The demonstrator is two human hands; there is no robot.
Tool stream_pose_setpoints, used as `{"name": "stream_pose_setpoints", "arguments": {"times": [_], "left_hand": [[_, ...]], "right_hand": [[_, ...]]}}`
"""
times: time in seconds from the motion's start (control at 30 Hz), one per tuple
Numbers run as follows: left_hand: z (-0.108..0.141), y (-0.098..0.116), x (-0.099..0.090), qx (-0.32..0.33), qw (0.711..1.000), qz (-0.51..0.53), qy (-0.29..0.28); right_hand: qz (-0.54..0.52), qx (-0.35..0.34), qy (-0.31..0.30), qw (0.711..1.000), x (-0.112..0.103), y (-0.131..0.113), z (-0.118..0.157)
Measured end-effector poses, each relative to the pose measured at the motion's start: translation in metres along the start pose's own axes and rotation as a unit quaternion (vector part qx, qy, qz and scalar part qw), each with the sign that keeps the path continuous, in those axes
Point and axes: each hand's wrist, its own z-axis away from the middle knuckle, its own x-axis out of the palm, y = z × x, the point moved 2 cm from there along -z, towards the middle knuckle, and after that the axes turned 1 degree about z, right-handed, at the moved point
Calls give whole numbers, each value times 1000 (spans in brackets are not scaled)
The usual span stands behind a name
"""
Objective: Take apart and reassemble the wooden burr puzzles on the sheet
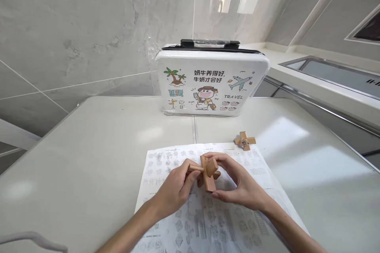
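Note:
Between my two hands is a wooden interlocking puzzle, made of brown pieces that cross one another. My left hand pinches a thin round peg that sticks out of its left side. With thumb and fingers at opposite ends of an upright bar, my right hand grips the puzzle from the right. Both hands are above a printed instruction sheet covered in small diagrams. The puzzle's underside is partly hidden.
A second wooden cross-shaped puzzle rests at the sheet's top right edge. Behind it stands a white cartoon-printed case with a black handle, wrapped in clear plastic. The white table meets a tiled wall; a counter runs along the right.

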Motion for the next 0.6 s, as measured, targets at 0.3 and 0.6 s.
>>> {"name": "stream_pose_setpoints", "arguments": {"times": [0.3,0.6], "left_hand": [[3,-2,6,-22,997,77,5],[0,4,0,15,994,-107,33]], "right_hand": [[-16,10,10,1000,3,0,1],[-12,0,47,999,5,7,2]]}}
